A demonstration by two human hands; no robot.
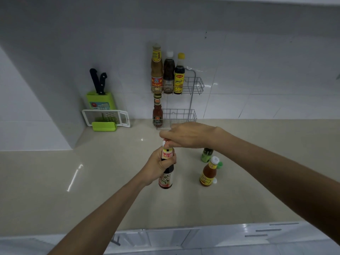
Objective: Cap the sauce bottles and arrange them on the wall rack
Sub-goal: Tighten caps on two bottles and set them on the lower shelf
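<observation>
My left hand [156, 167] grips the neck of a dark sauce bottle [166, 178] held above the counter. My right hand [185, 135] is closed over its top, fingers around a red cap [166, 141]. An orange sauce bottle [208, 173] stands on the counter to the right, with a small white cap [214, 180] beside its base. Behind it stands a green bottle [207, 154], partly hidden by my right forearm, and a green cap [219, 164] lies nearby. The wire wall rack [196, 85] holds three bottles on its upper shelf and one red sauce bottle [157, 112] on the lower shelf.
A green knife block [101, 101] with black-handled knives and a white grater [106, 117] sit in the back left corner. The beige counter [92, 181] ends at a front edge above white cabinet doors [184, 236]. The rack's right halves are unfilled.
</observation>
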